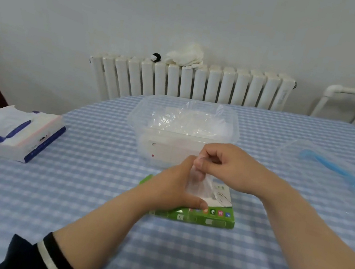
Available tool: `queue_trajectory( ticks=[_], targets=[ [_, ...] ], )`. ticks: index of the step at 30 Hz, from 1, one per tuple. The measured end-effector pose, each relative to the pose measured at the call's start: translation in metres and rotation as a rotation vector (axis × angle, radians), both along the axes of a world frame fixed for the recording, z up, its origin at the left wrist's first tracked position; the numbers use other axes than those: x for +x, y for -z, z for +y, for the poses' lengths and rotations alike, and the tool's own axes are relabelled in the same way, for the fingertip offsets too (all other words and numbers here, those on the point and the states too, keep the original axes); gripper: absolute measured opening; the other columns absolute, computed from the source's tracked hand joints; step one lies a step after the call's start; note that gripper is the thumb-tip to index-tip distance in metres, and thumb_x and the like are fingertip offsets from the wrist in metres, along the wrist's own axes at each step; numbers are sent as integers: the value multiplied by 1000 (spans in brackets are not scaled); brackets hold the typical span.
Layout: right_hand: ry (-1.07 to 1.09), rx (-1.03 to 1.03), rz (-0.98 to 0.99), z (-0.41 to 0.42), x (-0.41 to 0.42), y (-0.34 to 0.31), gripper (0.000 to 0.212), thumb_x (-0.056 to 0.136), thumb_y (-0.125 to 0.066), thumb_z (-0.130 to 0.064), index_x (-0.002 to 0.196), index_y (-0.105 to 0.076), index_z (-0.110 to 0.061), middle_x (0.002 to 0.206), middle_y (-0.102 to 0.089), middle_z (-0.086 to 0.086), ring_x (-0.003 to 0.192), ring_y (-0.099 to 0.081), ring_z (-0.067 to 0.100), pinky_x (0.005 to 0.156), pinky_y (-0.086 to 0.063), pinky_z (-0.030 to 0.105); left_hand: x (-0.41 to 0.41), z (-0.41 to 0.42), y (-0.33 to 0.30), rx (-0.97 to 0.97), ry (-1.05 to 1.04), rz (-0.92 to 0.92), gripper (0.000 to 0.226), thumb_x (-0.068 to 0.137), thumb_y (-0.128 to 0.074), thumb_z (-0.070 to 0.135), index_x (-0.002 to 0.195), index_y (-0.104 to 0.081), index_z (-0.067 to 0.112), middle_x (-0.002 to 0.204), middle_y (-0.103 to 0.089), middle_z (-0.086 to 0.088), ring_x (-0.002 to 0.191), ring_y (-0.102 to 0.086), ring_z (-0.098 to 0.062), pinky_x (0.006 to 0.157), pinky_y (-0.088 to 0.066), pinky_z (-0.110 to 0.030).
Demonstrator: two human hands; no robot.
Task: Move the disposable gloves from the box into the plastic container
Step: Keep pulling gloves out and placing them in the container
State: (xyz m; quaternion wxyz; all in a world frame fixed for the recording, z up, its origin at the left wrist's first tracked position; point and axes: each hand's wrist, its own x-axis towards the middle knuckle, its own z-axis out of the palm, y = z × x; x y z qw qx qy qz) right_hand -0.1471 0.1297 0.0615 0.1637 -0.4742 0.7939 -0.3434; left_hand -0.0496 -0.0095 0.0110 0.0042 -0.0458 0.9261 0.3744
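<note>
My right hand pinches a thin clear disposable glove above the flat green cardboard box; my left hand presses it down. The clear plastic container, gloves inside, stands just beyond; a tissue pack lies left.

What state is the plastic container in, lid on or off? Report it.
Lid off. The plastic container stands open-topped with gloves inside; its lid lies apart.

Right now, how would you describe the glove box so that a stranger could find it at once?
On the blue checked tablecloth, look in front of the clear plastic container. The glove box lies flat there, under both hands. It is the only green thing; the tissue pack further left is white and dark blue.
</note>
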Motion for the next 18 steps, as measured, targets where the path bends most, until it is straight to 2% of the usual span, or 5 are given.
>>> queue_trajectory(
  ticks=[3, 7, 11, 15, 18],
  targets=[
    [-6, -104, 19, 0, 1, 3, 20, 94, -61, -24, 79, -63, -10, 70, -70, 0, 76, -66, 27, 81, -52, 47, 0, 5, 5, -50, -11, -4, 89, 73, -83, 39, 142, -29, 29, 118, -54, 14, 107, -54, -9, 84, -43, -21],
    [153, -603, -110, 3, 0, -15, 16, 94, -58, -11, 79, -60, -11, 56, -55, 0, 52, -56, 9, 59, -53, 28, 0, 5, 5, -40, 21, -16, 73, 72, -83, 40, 130, -41, 28, 108, -53, 23, 98, -52, -1, 72, -37, -7],
    [282, -794, -199, 17, -7, -33, 13, 95, -58, -18, 85, -66, -20, 51, -47, -1, 48, -43, 10, 55, -49, 29, 1, -2, 5, 38, 39, -72, 51, 73, -83, 40, 111, -49, 42, 115, -56, 24, 109, -51, 8, 85, -36, -7],
    [235, -738, -350, 18, -10, -24, 18, 97, -56, -19, 97, -73, -26, 65, -48, 17, 62, -45, 22, 56, -48, 21, 4, -8, -4, 623, 38, -27, 81, 55, -77, 75, 124, -49, 45, 129, -57, 27, 129, -48, 1, 102, -41, -21],
    [211, -707, -435, 16, -15, -21, 21, 97, -56, -18, 96, -74, -28, 63, -46, 4, 59, -43, 17, 63, -45, 25, 0, -10, -15, 1161, 164, 86, 108, 55, -67, 79, 138, -48, 12, 139, -56, -7, 136, -45, -26, 111, -40, -36]
  ],
)
